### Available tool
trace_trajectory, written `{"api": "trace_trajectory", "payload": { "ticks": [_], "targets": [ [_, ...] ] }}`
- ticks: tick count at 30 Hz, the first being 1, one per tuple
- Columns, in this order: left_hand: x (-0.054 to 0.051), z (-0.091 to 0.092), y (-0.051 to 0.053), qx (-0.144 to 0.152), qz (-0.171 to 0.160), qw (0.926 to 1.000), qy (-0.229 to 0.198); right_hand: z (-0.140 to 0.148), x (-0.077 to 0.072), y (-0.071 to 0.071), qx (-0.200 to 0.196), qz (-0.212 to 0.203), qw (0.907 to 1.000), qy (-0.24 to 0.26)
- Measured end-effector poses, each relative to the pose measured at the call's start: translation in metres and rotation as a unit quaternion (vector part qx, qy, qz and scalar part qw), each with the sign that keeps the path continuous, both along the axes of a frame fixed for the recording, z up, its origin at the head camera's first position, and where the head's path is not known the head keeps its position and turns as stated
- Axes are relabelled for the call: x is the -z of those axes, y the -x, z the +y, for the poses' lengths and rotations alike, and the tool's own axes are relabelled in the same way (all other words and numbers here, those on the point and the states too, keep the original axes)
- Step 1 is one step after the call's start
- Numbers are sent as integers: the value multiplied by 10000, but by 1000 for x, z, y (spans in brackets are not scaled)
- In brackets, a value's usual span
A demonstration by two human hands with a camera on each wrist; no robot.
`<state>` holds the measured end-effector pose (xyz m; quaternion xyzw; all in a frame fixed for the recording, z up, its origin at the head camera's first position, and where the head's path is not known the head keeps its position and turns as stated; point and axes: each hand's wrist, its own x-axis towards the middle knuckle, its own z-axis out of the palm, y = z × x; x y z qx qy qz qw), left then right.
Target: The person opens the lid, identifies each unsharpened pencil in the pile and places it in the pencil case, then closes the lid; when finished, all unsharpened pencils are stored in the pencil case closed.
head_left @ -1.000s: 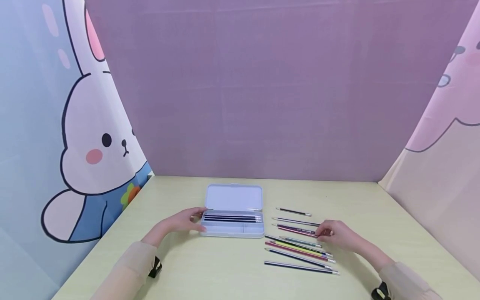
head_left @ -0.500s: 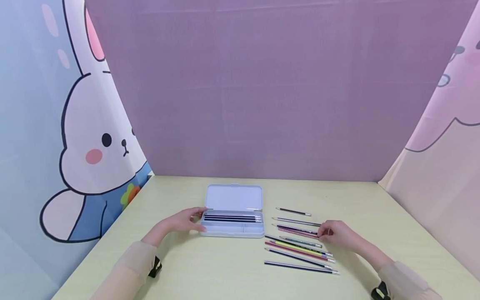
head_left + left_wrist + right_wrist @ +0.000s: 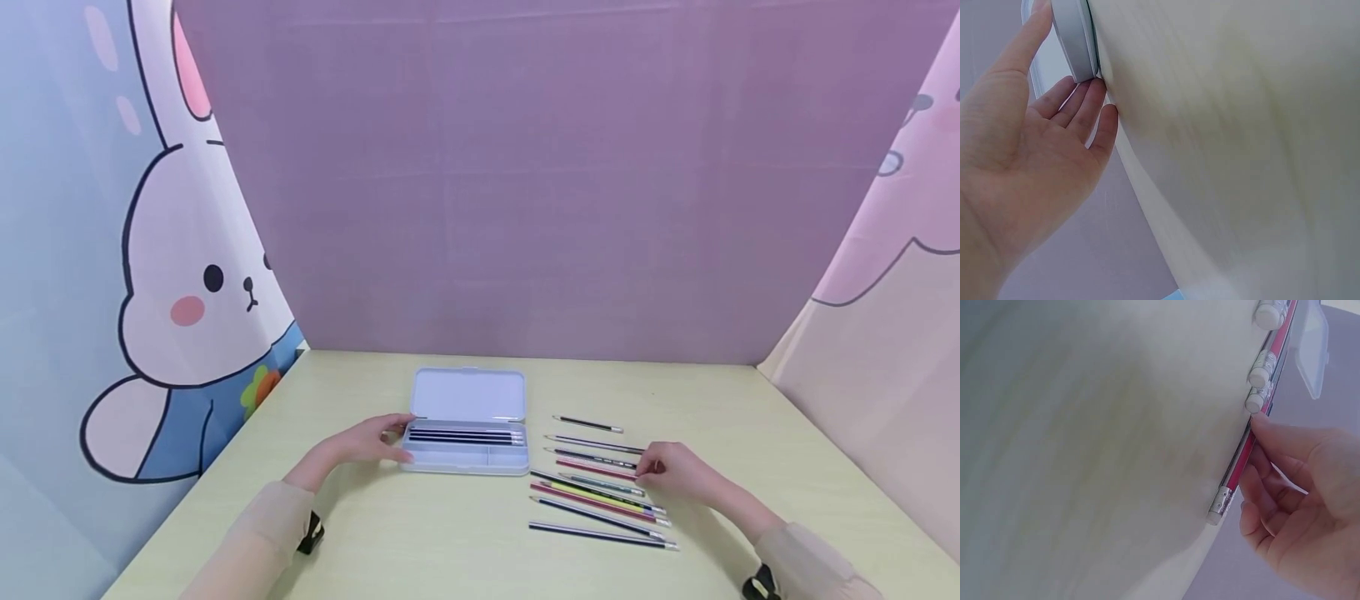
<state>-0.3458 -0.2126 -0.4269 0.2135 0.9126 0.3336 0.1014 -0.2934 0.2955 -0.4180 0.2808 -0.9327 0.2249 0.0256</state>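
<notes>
My left hand [image 3: 369, 439] holds the left end of an open white pencil case [image 3: 442, 468]. Thumb and fingers lie on opposite sides of the case's end [image 3: 1075, 44] in the left wrist view. Several dark pencils [image 3: 465, 437] lie in the case's back compartment. To the right, my right hand [image 3: 678, 471] pinches a red pencil [image 3: 596, 469] near its eraser end, which the hand hides in the head view. In the right wrist view that end [image 3: 1225, 494] sticks out past the fingers. A dark pencil [image 3: 588, 457] and a purplish pencil [image 3: 588, 442] lie just behind it.
A short black pencil [image 3: 588, 423] lies farther back. In front of the right hand are a greenish pencil [image 3: 603, 484], a yellow pencil [image 3: 592, 494] and several others on the pale table [image 3: 420, 542]. A purple cloth [image 3: 525, 183] hangs behind the table.
The right hand has shifted slightly right. The red pencil, close against the dark one before, now lies a little apart from it, toward me. The left hand and case stay put.
</notes>
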Motion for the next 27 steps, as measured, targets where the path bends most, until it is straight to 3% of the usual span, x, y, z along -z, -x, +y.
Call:
{"api": "trace_trajectory", "payload": {
  "ticks": [16, 27],
  "targets": [
    [-3, 2, -1, 13, -18, 10000, 4, 0, -6, -2, -184, -402, 9980, 455],
    [-1, 0, 1, 47, -12, 10000, 21, 0, -6, -1, -510, 174, 9969, 578]
  ]
}}
